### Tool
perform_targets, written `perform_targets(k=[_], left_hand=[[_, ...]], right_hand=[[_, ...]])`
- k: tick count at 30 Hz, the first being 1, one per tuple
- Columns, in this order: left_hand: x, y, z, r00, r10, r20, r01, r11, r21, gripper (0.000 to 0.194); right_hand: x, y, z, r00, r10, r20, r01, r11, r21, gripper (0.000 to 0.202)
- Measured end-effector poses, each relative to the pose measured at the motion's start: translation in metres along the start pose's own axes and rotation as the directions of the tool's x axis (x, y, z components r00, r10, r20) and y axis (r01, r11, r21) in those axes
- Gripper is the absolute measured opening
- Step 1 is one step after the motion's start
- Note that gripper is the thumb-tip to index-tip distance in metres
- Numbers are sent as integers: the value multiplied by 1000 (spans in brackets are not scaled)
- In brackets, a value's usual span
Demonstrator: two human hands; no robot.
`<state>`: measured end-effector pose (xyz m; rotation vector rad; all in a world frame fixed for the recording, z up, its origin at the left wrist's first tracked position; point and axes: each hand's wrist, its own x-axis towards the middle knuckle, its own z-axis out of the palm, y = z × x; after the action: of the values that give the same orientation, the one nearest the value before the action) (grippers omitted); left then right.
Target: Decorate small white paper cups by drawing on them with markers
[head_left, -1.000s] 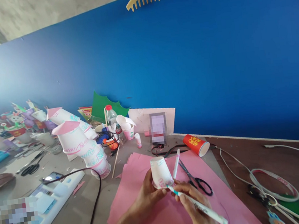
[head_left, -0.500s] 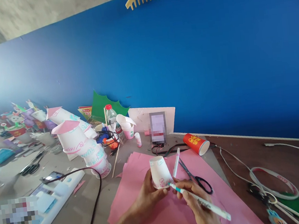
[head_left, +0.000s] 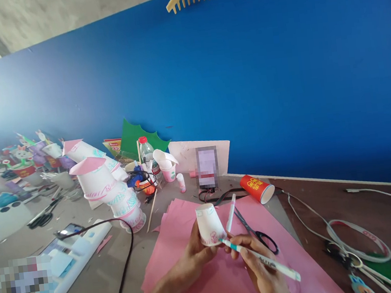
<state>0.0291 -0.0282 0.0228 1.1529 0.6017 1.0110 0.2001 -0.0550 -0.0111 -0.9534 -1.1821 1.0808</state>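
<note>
My left hand (head_left: pixel 196 250) grips a white paper cup (head_left: pixel 208 222) from its left side and below. The cup is upside down, with pink drawing round its rim and pale teal marks near its base. In my right hand (head_left: pixel 256 262) is a white marker with a teal band (head_left: pixel 276 264); its tip touches or almost touches the cup's lower right rim. Beyond that hand lie a second marker (head_left: pixel 231 213), pink-banded, and black-handled scissors (head_left: pixel 258 235). Under both hands are pink paper sheets (head_left: pixel 179 219).
Stacked decorated cups with pink cone roofs (head_left: pixel 95 176) stand at the left. A red paper cup (head_left: pixel 257 189) lies on its side at the back right. A power strip (head_left: pixel 70 259) with a black cable (head_left: pixel 124 263) is front left. White cables (head_left: pixel 317 226) cross the right side.
My hands, the cup and the marker hold nearly the same position, with the marker tip still at the rim. At the far left, a pale shape has shifted.
</note>
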Motion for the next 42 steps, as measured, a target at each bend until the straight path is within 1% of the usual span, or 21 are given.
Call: perform_targets(k=[4, 10, 13, 18, 25, 28, 31, 35, 40, 42], left_hand=[[1, 0, 1, 999, -21, -48, 20, 1000, -15, 52], [2, -5, -1, 990, -41, -132, 39, 999, -18, 57], [1, -6, -1, 984, -45, -170, 44, 999, -8, 55], [0, -5, -2, 981, -58, -187, 63, 998, 20, 54], [1, 3, 4, 980, -67, -190, 74, 997, 32, 58], [2, 2, 3, 978, -55, -200, 64, 997, 40, 60], [1, -2, 1, 975, -46, -216, 57, 997, 45, 60], [2, -3, 0, 982, -50, -184, 54, 998, 16, 59], [2, 2, 4, 981, -61, -182, 66, 998, 23, 59], [2, 3, 4, 983, -57, -176, 64, 997, 32, 57]], right_hand=[[0, 0, -2, 999, 32, 27, -32, 999, -9, 28], [-6, -3, 4, 1000, 9, -18, -10, 997, -76, 32], [-8, -4, 6, 1000, 3, -17, -4, 996, -88, 32], [-7, -7, 8, 1000, 8, -23, -11, 992, -123, 35], [-6, -9, 11, 999, -40, -22, 36, 984, -176, 36], [-8, -8, 12, 998, -49, -26, 44, 984, -174, 38], [-8, -6, 13, 997, -45, -62, 35, 986, -164, 39], [-8, -4, 13, 997, -48, -65, 37, 985, -169, 37], [-7, -4, 11, 998, -41, -50, 30, 980, -198, 37], [-7, -5, 11, 998, -33, -56, 21, 980, -200, 38]])
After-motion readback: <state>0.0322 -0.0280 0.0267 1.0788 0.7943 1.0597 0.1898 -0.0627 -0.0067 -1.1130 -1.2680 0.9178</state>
